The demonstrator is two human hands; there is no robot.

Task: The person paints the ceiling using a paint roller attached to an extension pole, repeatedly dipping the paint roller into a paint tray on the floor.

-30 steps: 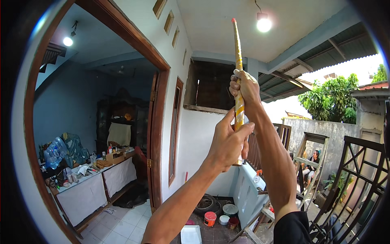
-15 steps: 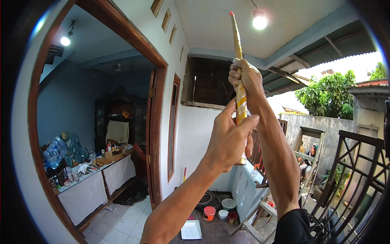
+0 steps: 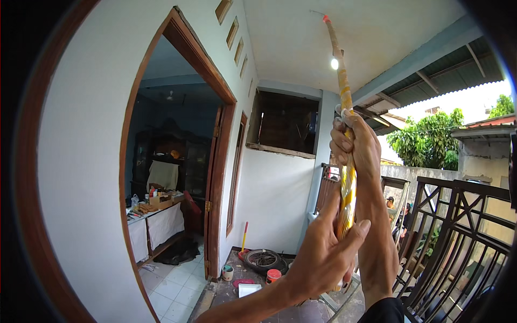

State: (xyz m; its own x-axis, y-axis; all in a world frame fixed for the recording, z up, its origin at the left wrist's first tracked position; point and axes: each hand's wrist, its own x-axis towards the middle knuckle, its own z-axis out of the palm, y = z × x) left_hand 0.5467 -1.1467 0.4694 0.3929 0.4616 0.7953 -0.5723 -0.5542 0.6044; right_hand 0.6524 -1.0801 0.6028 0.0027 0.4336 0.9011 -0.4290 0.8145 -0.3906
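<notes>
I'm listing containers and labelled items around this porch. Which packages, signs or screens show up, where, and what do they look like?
Cardboard box: brown, open-topped, on the indoor white-draped table.
Small tub: round, red lid, on the porch floor.
White tray: flat, rectangular, beside the tub.
No signs or screens visible.

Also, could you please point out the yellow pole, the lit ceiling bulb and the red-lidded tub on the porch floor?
yellow pole (image 3: 342,86), head view, on the shaft above the upper hand.
ceiling bulb (image 3: 334,63), head view, on the glowing globe.
red-lidded tub (image 3: 273,275), head view, on its lid.
</notes>
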